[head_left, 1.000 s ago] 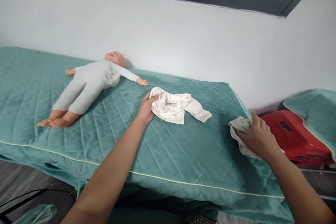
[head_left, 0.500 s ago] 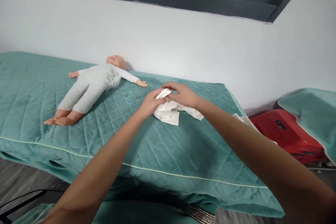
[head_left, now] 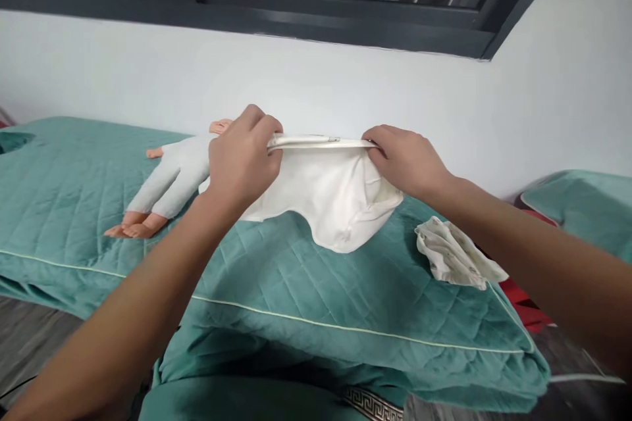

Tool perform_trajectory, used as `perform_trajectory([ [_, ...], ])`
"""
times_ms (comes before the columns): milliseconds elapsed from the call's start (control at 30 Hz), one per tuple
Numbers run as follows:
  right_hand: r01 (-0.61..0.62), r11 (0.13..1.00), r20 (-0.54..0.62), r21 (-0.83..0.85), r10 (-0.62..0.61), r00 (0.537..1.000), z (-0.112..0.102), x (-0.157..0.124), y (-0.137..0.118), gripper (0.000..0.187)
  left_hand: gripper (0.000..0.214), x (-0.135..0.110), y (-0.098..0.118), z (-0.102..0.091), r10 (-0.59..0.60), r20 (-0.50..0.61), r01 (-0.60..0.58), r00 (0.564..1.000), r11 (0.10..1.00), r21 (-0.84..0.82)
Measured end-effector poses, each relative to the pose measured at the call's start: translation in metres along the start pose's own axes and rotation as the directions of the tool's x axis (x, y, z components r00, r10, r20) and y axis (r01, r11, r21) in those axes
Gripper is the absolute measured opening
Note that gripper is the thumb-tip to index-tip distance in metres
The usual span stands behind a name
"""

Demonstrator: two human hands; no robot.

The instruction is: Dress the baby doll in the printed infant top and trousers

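A small white baby garment (head_left: 336, 197) is stretched between my two hands above the bed. My left hand (head_left: 247, 154) is closed on one end of its upper edge. At the other end of that edge, my right hand (head_left: 407, 161) pinches the cloth. The garment hangs down from this taut edge; its exact cut cannot be made out. Behind my left hand lies a baby doll (head_left: 170, 171) on its back, in a pale grey body, with its head and one arm mostly hidden. A second crumpled white cloth item (head_left: 457, 253) rests below my right forearm.
The bed has a green quilted cover (head_left: 296, 289) with a pale piped edge. A white wall and a dark window frame (head_left: 345, 20) stand behind it. At the right are a red object (head_left: 526, 302), partly hidden, and another green-covered surface (head_left: 587, 207).
Both hands have risen and moved apart, lifting the bunched white garment off the bed and spreading it. The view has shifted, showing more of the window and the second cloth.
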State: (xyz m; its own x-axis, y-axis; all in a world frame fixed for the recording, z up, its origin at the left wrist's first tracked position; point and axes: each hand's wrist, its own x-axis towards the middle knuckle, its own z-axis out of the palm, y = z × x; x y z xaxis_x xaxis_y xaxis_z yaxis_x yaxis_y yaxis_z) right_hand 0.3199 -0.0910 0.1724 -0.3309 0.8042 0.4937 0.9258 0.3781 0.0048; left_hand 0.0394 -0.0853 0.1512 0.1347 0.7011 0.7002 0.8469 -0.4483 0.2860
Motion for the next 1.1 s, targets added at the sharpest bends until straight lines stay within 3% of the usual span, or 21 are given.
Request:
perform_trajectory([
  [67,-0.049,0.999,-0.017,0.009,0.049,0.999,-0.008,-0.012,0.011,0.028,0.022,-0.001,-0.002,-0.001,-0.013,-0.031,0.013,0.999,1.0,0.001],
  [167,-0.157,0.984,-0.028,0.089,0.16,0.987,-0.019,-0.031,0.027,0.018,0.017,-0.003,-0.005,-0.001,-0.082,-0.015,0.078,0.997,0.982,-0.171],
  [300,-0.326,0.916,-0.083,0.236,0.353,0.932,-0.033,-0.049,0.042,0.013,0.012,-0.004,-0.006,-0.007,-0.193,0.131,0.23,0.972,0.887,-0.401],
  [433,-0.461,0.819,-0.063,0.343,0.509,0.858,-0.029,-0.054,0.051,0.009,0.021,0.003,-0.014,-0.006,-0.289,0.333,0.404,0.898,0.842,-0.358],
  [533,-0.479,0.816,-0.024,0.324,0.514,0.858,-0.001,-0.049,0.059,0.01,0.026,0.006,-0.031,0.015,-0.317,0.431,0.457,0.845,0.846,-0.275],
  [633,-0.513,0.824,0.095,0.24,0.506,0.857,0.046,-0.043,0.055,0.018,0.024,-0.006,-0.047,0.051,-0.348,0.408,0.432,0.844,0.892,-0.131],
  [700,-0.496,0.86,0.138,0.118,0.48,0.866,0.084,-0.042,0.037,0.027,0.024,-0.025,-0.048,0.077,-0.334,0.29,0.345,0.897,0.938,0.011],
  [767,-0.372,0.928,0.154,0.035,0.363,0.919,0.12,-0.044,0.009,0.036,0.026,-0.049,-0.04,0.102,-0.228,0.252,0.21,0.941,0.973,0.096],
  [867,-0.207,0.967,0.24,0.147,0.168,0.956,0.164,-0.051,-0.034,0.04,0.026,-0.079,-0.025,0.133,-0.09,0.426,0.079,0.9,0.996,0.042],
  [967,-0.259,0.959,0.321,0.119,0.21,0.924,0.189,-0.051,-0.057,0.036,0.031,-0.092,-0.02,0.157,-0.088,0.517,0.093,0.852,0.996,0.018],
  [1100,-0.406,0.914,0.369,-0.031,0.388,0.845,0.199,-0.041,-0.054,0.045,0.035,-0.085,-0.026,0.174,-0.182,0.507,0.17,0.843,0.983,0.07],
])
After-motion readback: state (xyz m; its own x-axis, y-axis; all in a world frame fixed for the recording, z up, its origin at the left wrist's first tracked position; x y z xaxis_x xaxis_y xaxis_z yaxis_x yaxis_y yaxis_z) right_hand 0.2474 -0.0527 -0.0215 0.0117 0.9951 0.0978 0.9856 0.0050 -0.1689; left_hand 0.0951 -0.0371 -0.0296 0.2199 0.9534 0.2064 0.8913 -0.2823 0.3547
